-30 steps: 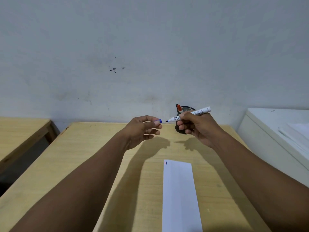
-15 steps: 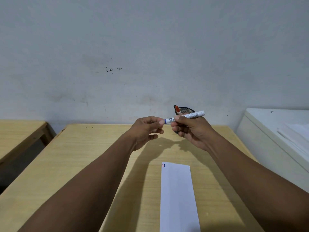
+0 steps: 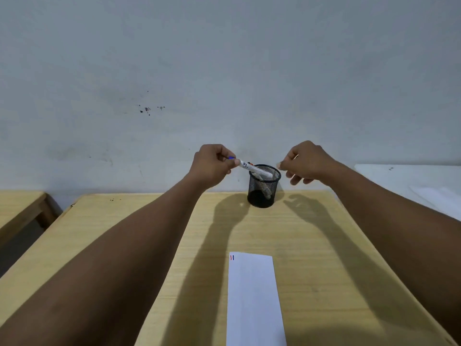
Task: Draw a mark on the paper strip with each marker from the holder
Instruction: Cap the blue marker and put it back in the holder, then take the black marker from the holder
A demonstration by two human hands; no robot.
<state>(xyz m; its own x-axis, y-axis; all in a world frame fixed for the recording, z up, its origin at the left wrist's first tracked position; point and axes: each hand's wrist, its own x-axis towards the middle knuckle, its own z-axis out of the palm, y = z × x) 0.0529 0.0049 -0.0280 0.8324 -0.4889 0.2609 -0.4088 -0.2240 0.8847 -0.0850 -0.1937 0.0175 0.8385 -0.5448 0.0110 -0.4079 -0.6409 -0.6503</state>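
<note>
A black mesh holder (image 3: 263, 193) stands at the far edge of the wooden table (image 3: 124, 233). My left hand (image 3: 212, 164) grips a white marker (image 3: 254, 168) by its blue-capped end, with the other end lowered into the holder's mouth. An orange-tipped marker peeks out behind it. My right hand (image 3: 305, 162) hovers just right of the holder, fingers loosely curled, holding nothing. The white paper strip (image 3: 254, 300) lies near me, with a red mark and a blue mark (image 3: 232, 257) at its far left corner.
A grey wall rises right behind the table. A second wooden table (image 3: 17, 208) stands to the left across a gap. A white surface (image 3: 411, 186) with papers sits at the right.
The cap went onto the marker. The marker passed from my right hand to my left, which moved it over into the holder. My right hand let go and drew away to the right.
</note>
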